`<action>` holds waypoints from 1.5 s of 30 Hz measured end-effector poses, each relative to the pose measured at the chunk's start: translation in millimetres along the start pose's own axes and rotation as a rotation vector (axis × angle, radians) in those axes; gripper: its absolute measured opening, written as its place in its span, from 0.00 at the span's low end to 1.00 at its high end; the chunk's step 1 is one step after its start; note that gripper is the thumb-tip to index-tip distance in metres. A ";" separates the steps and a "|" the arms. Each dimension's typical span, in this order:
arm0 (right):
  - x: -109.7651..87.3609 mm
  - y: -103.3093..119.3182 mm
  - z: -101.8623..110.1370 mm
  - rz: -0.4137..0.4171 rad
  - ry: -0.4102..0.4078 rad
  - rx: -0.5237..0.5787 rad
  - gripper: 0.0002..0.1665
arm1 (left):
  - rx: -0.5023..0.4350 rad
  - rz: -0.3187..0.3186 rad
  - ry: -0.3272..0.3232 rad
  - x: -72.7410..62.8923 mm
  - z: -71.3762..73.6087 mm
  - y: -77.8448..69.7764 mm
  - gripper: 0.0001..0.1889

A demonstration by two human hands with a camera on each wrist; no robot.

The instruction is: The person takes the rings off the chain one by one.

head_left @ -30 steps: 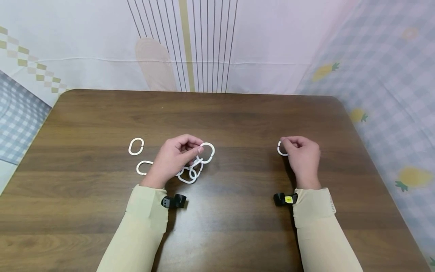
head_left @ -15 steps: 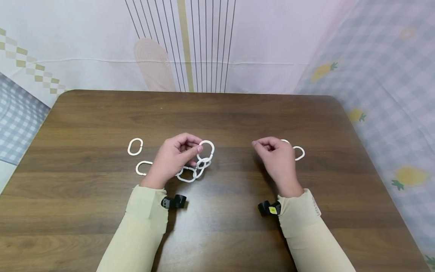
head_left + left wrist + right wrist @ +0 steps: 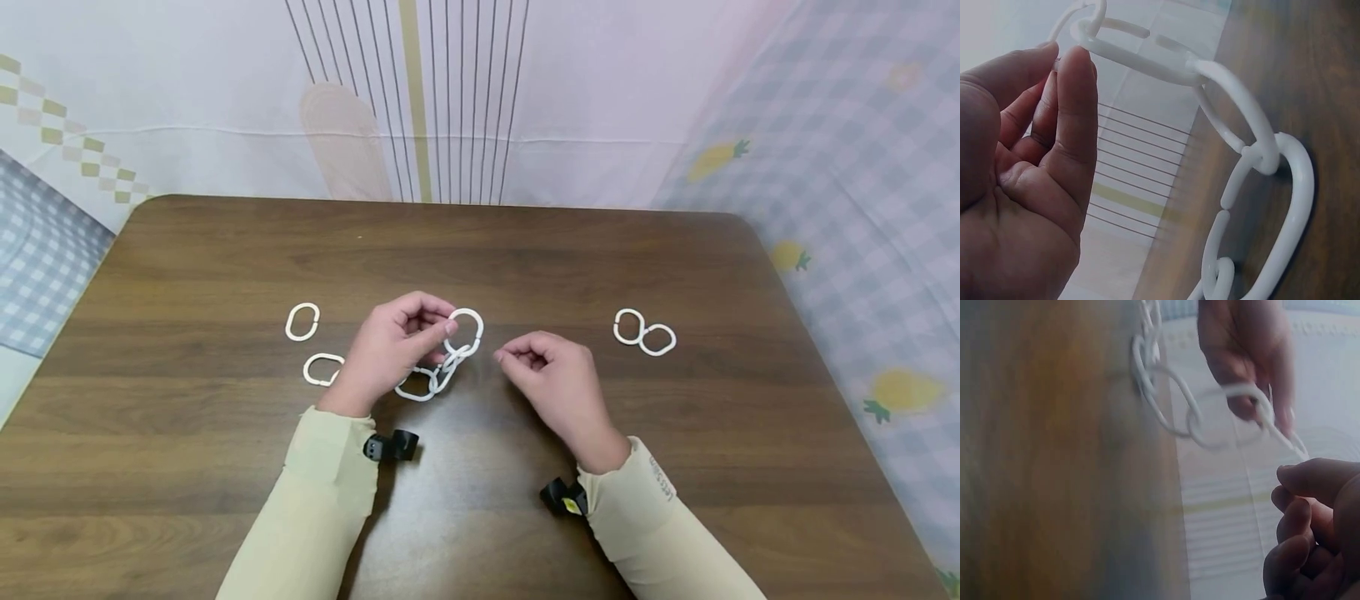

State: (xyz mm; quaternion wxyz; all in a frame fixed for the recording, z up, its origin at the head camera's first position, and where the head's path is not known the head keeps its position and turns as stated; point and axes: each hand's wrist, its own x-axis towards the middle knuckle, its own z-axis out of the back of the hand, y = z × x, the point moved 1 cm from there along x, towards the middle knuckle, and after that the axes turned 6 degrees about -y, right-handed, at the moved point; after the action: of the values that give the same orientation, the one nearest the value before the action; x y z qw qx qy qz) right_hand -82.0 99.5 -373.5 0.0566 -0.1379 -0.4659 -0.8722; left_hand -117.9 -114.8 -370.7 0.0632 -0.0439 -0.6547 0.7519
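My left hand (image 3: pixel 397 354) pinches a white plastic chain link (image 3: pixel 465 313) between thumb and forefinger, just above the table. From it hangs a short chain (image 3: pixel 414 397) of several interlocked oval links, partly behind the hand. Each link has a small split in its side, plain in the left wrist view on the large link (image 3: pixel 1297 187). My right hand (image 3: pixel 558 387) is a little to the right of the held link, apart from it. Its fingers are curled with the thumb against the forefinger, and nothing shows between them. The right wrist view has the held link (image 3: pixel 1294 447) just beyond that thumb.
Two loose links, an upper one (image 3: pixel 290 332) and a lower one (image 3: pixel 307 377), lie left of my left hand. Toward the right, one link (image 3: pixel 617 329) touches or overlaps another (image 3: pixel 672 340). The brown wooden table (image 3: pixel 480 250) meets a printed cloth (image 3: pixel 585 100) at the back.
My right hand has left the links on the right and moved leftward toward my left hand, uncovering both links. The left hand keeps its hold, with the hanging links shifted slightly.
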 end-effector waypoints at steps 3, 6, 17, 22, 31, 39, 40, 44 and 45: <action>-5.3 3.0 -6.2 0.040 0.030 -0.003 0.02 | 0.000 -0.008 0.000 0.4 -1.2 -0.7 0.10; -9.2 5.1 -11.1 0.076 0.057 -0.008 0.02 | -0.004 -0.020 0.003 0.4 -2.8 -1.6 0.10; -20.5 11.7 -25.4 0.127 0.072 0.029 0.03 | -0.026 -0.027 0.031 -1.0 -9.8 -2.6 0.10; -22.5 11.8 -27.8 0.128 0.052 0.036 0.03 | -0.036 -0.024 0.045 -1.5 -13.6 -2.9 0.11; -23.9 11.5 -28.7 0.118 0.041 -0.004 0.03 | -0.046 0.003 0.060 -3.1 -18.9 -3.5 0.11; -23.7 11.0 -29.4 0.162 0.014 -0.013 0.03 | -0.048 0.011 0.057 -2.8 -20.7 -3.1 0.11; -23.7 10.7 -29.4 0.170 0.007 -0.014 0.03 | -0.050 0.015 0.057 -2.7 -20.5 -3.1 0.11; -23.2 9.9 -28.7 0.199 -0.009 -0.012 0.03 | -0.028 0.016 0.047 -2.2 -17.8 -3.0 0.11; -23.0 9.8 -28.3 0.204 -0.010 -0.012 0.04 | -0.021 0.015 0.045 -2.1 -17.0 -3.0 0.11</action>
State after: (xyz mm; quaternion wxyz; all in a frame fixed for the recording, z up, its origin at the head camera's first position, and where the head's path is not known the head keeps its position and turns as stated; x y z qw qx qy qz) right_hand -63.1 69.9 -387.5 0.1420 -0.1892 -0.4444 -0.8640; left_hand -113.2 -98.0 -370.1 0.0718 -0.0663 -0.6605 0.7444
